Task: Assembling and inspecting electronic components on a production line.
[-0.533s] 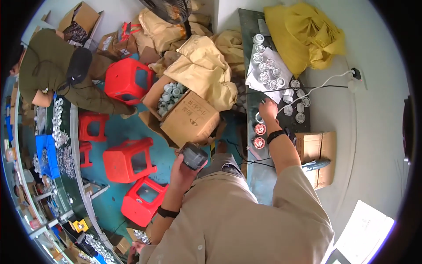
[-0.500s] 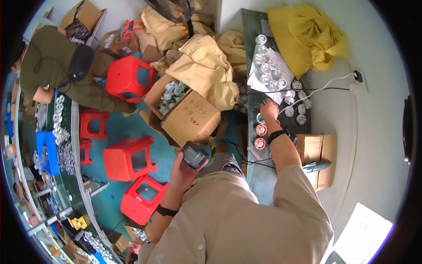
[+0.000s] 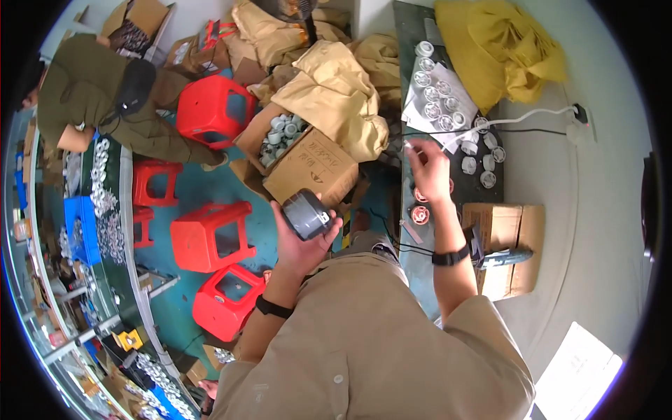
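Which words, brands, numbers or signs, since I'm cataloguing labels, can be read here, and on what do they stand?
Wording isn't copied out here, only where it stands.
Open brown cardboard box: dark printed characters and a symbol.
Black rounded plastic object in the left hand: white mark, too small to read.
White rectangular sheet, lower right: faint marks, too blurred to read.
Beige buttoned shirt: faint mark, too small to read.

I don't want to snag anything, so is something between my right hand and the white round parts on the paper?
Yes: in this view a thin black cable crosses between your right hand and the white round parts on the paper. A white cord runs beside the hand.
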Action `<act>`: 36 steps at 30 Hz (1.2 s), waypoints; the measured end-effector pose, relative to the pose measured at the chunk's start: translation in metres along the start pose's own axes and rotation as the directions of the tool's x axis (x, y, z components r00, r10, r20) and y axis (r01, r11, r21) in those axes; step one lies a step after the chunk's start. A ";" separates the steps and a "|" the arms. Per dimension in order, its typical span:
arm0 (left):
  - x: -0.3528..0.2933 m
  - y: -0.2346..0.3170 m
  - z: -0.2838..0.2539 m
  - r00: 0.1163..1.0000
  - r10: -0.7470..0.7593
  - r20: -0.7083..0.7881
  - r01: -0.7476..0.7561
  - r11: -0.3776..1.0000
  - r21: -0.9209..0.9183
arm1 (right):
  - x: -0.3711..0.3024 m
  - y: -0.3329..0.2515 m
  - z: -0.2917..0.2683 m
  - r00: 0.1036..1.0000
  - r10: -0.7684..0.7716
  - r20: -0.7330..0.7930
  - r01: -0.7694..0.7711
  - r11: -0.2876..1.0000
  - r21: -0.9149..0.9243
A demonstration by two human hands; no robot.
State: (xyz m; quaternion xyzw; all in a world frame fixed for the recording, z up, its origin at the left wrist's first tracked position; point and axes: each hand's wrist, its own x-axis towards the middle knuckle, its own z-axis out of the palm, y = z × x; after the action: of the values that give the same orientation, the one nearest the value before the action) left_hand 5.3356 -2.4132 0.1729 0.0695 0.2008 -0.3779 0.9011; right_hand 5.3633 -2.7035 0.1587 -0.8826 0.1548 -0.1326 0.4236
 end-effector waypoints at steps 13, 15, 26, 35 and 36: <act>0.040 -0.052 0.060 0.988 0.137 -0.074 -0.130 0.987 0.092 | -0.082 -0.105 -0.054 0.984 -0.056 0.170 0.006 0.960 0.279; 0.042 -0.056 0.061 0.988 0.145 -0.051 -0.135 0.979 0.155 | -0.083 -0.101 -0.057 0.989 -0.050 0.138 0.010 0.961 0.276; 0.048 -0.065 0.057 0.958 0.272 -0.087 -0.220 0.898 0.382 | -0.082 -0.089 -0.061 0.988 -0.063 0.144 0.037 0.983 0.180; 0.047 -0.059 0.036 0.923 0.384 0.017 -0.319 0.740 0.593 | -0.087 -0.087 -0.053 0.975 -0.060 0.212 0.019 0.981 0.193; 0.046 -0.059 0.033 0.929 0.365 0.061 -0.323 0.719 0.615 | -0.087 -0.085 -0.052 0.976 -0.057 0.212 0.015 0.981 0.192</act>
State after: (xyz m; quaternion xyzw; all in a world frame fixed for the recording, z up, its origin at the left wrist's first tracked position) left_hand 5.3335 -2.4941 0.1852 0.4070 0.0792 -0.2461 0.8761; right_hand 5.2778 -2.6564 0.2486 -0.8501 0.0782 -0.0573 0.5176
